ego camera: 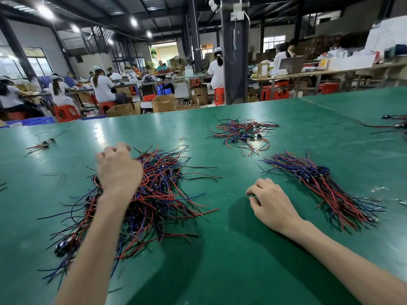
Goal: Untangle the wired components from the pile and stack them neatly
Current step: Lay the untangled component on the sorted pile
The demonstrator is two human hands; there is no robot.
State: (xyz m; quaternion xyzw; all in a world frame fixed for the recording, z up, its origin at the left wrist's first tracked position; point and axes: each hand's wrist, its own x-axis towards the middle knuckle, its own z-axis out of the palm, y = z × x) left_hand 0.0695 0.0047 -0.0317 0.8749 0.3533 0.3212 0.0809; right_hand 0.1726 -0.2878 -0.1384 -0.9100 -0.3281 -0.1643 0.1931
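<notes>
Far left, a few stray wired components [41,144] lie alone on the green desk [220,249], well apart from the rest. Next, the left hand [119,170] hangs over the near-left part of the pile [158,194]. Its back faces the camera and its fingers are bent forward and blurred, so I cannot tell whether they pinch a wire or only reach among them. It likely sits there because the pile is where the next piece must come from. The pile is a loose heap of red, blue and black leads crossing in every direction, with small dark parts buried in it, and much is not yet sorted. Right of it, the right hand [271,202] rests on bare desk between pile and stack, fingers loosely curled and fingertips down, holding nothing; probably waiting to take a freed piece. Behind, a smaller tangle [241,134] lies farther back. To the right lies the neat stack [319,183], its leads running one way with the dark parts grouped at the upper end. It is probably kept beside the right hand for short carries. At the far right edge, more wires [394,124] are partly cut off.
</notes>
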